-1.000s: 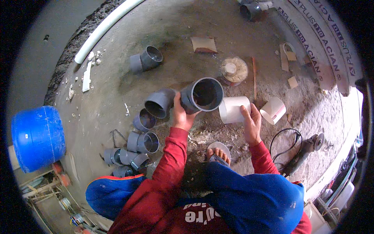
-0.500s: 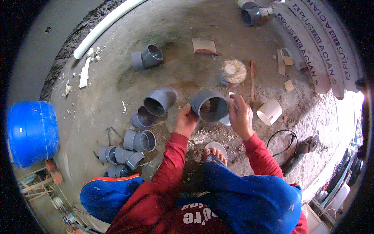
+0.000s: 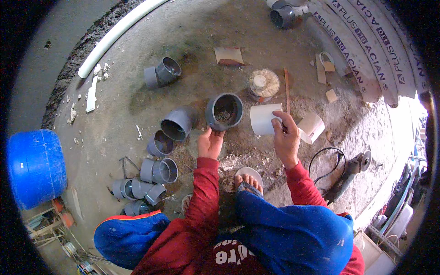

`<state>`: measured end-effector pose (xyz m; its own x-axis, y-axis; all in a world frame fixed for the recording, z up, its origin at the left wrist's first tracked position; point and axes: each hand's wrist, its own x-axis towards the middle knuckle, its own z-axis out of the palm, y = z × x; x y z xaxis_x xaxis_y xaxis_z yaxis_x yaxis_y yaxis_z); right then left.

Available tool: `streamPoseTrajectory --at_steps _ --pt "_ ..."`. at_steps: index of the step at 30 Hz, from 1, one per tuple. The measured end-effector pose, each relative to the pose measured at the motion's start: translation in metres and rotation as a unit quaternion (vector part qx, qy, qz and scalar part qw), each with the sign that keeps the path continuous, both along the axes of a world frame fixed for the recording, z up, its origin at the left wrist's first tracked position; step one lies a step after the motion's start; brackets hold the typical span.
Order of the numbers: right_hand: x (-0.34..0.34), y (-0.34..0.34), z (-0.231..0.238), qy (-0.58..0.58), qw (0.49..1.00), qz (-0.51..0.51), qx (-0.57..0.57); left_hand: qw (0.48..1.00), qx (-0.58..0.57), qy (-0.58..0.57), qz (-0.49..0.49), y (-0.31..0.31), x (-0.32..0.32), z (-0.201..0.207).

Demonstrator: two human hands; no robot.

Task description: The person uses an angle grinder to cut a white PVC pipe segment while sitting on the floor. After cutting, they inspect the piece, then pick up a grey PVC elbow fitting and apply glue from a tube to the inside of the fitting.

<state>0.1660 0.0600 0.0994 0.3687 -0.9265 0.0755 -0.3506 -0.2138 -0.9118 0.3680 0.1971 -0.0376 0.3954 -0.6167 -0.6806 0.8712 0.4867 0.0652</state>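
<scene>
My left hand [image 3: 211,144] grips a grey plastic pipe fitting [image 3: 228,101] by its lower edge, fingers partly hidden beneath it. The round mouth of the fitting faces me. In my right hand [image 3: 288,138] is a short white pipe piece [image 3: 262,121], pinched between thumb and fingers at its right end. A gap separates the pipe piece from the fitting. Just left of the held fitting lies a larger grey elbow [image 3: 176,124], beside another grey fitting [image 3: 160,144]. A second short white pipe piece [image 3: 311,127] rests on the ground right of my right hand.
More grey fittings [image 3: 158,170] lie at lower left, near a blue barrel [image 3: 37,167]. A tub [image 3: 263,85] stands beyond my hands. An angle grinder [image 3: 349,176] with a black cord lies right. Large white pipes [image 3: 362,59] lie far right; another white pipe [image 3: 114,39] lies far left.
The grey fitting has moved left and turned its mouth more toward me. The white pipe piece in my right hand now shows plainly, apart from the fitting. The view has shifted slightly.
</scene>
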Motion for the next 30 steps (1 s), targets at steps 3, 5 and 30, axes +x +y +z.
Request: streamPoseTrajectory --at_steps 3,5,30 --pt "0.002 0.004 -0.007 0.015 1.000 0.024 -0.008 0.999 0.035 -0.015 -0.014 0.015 -0.009 -0.015" --pt "0.008 0.004 -0.012 0.070 0.994 0.059 -0.056 0.998 0.016 -0.044 -0.043 0.025 -0.013 -0.027" --pt "-0.002 0.003 -0.040 0.223 0.929 0.150 -0.253 0.419 0.356 -0.827 -0.120 -0.020 -0.001 0.051"
